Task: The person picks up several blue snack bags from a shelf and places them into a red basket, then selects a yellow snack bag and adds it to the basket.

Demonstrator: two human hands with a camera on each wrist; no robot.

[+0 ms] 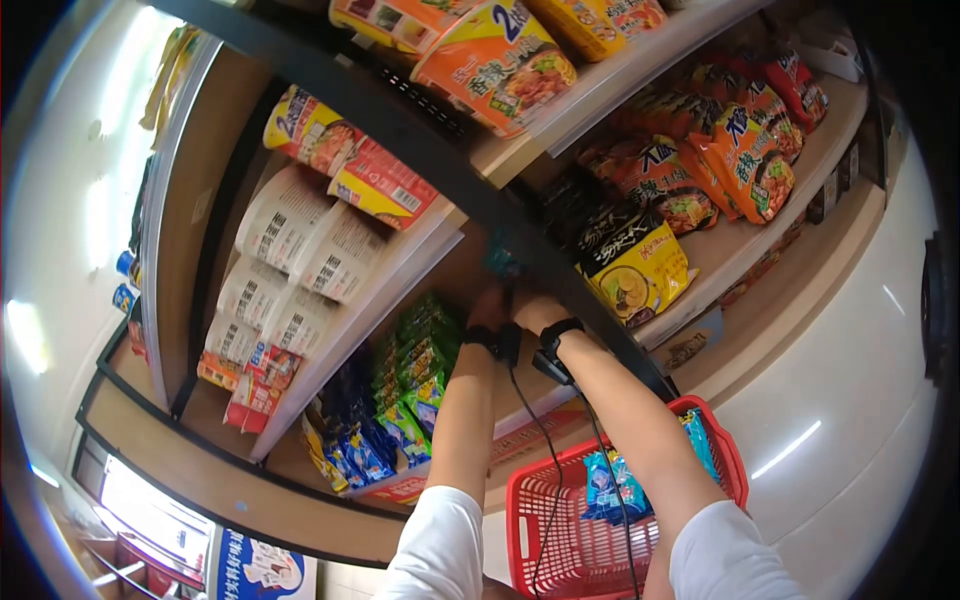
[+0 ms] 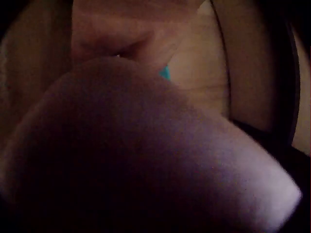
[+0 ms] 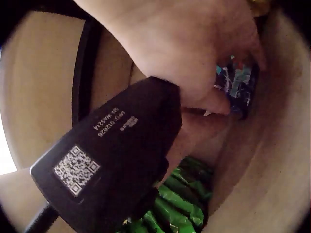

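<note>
Both of my hands reach deep into a low shelf bay, close together. A teal and dark blue packet point(image 1: 503, 257) stands just beyond them in the head view. Up close in the right wrist view, my right hand point(image 3: 194, 43) grips that packet point(image 3: 238, 85) between fingers and thumb. My left hand point(image 1: 487, 308) is right beside the right one, dim in shadow. Its palm side point(image 2: 131, 145) fills most of the left wrist view and hides its fingers; I cannot tell whether it holds the packet too. Green packets point(image 3: 177, 199) lie just below the hands.
A red basket point(image 1: 517, 500) with teal packets point(image 1: 620, 490) sits below my right arm. Green packets point(image 1: 405, 380) and blue packets point(image 1: 360, 455) line the shelf at left. A black post point(image 1: 560, 275) stands beside my right hand. Cables hang from both wrists. Noodle bags point(image 1: 645, 275) fill the right shelf.
</note>
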